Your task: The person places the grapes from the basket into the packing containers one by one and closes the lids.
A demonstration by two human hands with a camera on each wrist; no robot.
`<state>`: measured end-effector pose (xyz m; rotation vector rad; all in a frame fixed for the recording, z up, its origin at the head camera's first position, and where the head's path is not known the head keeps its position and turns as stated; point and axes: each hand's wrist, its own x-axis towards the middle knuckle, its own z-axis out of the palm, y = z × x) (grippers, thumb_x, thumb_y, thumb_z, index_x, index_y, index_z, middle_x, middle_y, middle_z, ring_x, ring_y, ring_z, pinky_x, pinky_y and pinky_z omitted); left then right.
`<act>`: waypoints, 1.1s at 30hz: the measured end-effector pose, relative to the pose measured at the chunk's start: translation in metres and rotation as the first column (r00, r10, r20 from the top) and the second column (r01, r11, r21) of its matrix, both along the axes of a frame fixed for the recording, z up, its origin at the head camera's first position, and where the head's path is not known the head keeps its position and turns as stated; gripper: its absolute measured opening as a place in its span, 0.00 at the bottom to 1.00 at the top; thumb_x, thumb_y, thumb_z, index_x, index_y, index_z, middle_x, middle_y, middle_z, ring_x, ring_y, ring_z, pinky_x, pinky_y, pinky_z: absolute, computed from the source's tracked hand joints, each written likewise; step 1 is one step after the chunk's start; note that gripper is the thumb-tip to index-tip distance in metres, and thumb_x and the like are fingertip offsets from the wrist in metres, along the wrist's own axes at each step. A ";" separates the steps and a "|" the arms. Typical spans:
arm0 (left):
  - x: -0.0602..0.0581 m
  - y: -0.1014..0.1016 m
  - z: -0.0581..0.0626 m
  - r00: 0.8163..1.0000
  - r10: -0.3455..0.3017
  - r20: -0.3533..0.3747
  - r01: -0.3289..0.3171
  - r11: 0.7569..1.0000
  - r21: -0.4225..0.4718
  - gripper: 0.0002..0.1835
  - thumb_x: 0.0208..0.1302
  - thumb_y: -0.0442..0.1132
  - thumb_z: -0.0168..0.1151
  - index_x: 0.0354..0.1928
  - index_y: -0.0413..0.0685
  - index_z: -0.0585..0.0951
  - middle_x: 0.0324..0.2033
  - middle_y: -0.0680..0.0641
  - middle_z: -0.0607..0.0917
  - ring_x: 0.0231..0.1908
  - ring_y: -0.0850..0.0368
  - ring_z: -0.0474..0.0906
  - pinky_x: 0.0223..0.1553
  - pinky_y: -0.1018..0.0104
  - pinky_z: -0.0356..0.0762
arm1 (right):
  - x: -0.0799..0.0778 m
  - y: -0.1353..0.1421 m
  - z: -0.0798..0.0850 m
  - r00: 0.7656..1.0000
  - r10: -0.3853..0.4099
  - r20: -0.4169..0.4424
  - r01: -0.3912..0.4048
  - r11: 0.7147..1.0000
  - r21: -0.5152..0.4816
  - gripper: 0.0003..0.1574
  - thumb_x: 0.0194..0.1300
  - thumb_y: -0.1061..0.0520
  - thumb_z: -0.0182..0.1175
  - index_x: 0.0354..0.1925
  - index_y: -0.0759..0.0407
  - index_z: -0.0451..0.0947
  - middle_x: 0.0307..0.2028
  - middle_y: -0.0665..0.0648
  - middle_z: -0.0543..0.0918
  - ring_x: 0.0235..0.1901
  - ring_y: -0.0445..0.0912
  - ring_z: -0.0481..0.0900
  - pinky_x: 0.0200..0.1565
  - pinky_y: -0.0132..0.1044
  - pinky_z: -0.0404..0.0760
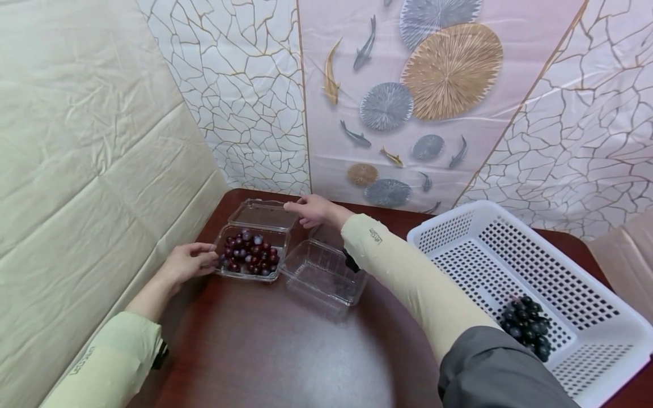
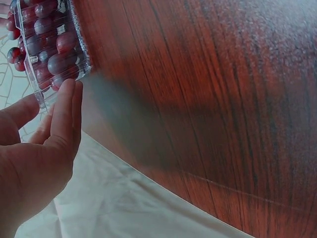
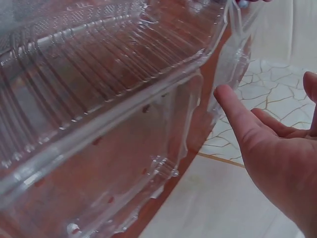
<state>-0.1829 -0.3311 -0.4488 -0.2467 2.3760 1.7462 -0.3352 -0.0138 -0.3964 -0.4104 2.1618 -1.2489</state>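
A clear plastic clamshell box (image 1: 245,276) stands at the far left of the table, its lid (image 1: 264,215) folded back, with loose red grapes (image 1: 250,253) inside. My left hand (image 1: 190,262) is at the box's left side. In the left wrist view, its thumb and extended fingers (image 2: 63,114) lie right at the rim's corner. Over the right edge of the folded-back lid is my right hand (image 1: 318,211); in the right wrist view its index finger (image 3: 237,111) is extended. A second clear clamshell box (image 1: 326,277), without grapes, sits open beside the first, partly behind my right forearm.
On the right stands a white perforated basket (image 1: 571,283) with a bunch of dark grapes (image 1: 526,327) in it. The brown table (image 1: 285,351) meets a cream cloth wall (image 1: 102,141) on the left and a patterned curtain (image 1: 245,113) at the back.
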 end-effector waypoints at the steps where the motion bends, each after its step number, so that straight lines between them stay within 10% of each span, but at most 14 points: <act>1: 0.000 0.000 0.000 1.000 0.001 0.000 -0.001 1.000 0.000 0.24 0.82 0.29 0.54 0.70 0.16 0.67 0.53 0.28 0.86 0.42 0.64 0.87 0.49 0.66 0.93 | 0.000 0.000 -0.002 1.000 -0.006 0.026 0.007 1.000 -0.008 0.42 0.84 0.41 0.54 0.77 0.71 0.62 0.72 0.75 0.70 0.69 0.66 0.76 0.69 0.51 0.83; 15: 0.000 0.000 -0.002 1.000 -0.015 -0.005 0.014 1.000 -0.008 0.24 0.82 0.30 0.54 0.70 0.16 0.67 0.52 0.28 0.87 0.42 0.59 0.89 0.50 0.65 0.92 | 0.002 -0.009 -0.022 0.968 -0.085 0.234 0.109 0.990 -0.093 0.57 0.83 0.38 0.54 0.86 0.65 0.36 0.80 0.74 0.57 0.73 0.64 0.72 0.74 0.52 0.78; 33: -0.004 -0.005 0.002 1.000 -0.004 -0.010 0.003 0.999 -0.035 0.25 0.82 0.29 0.54 0.70 0.15 0.66 0.52 0.29 0.87 0.41 0.61 0.88 0.49 0.67 0.92 | 0.003 -0.014 -0.015 0.946 -0.142 0.290 0.236 0.916 -0.323 0.47 0.87 0.35 0.43 0.86 0.60 0.46 0.75 0.76 0.68 0.73 0.64 0.71 0.74 0.52 0.77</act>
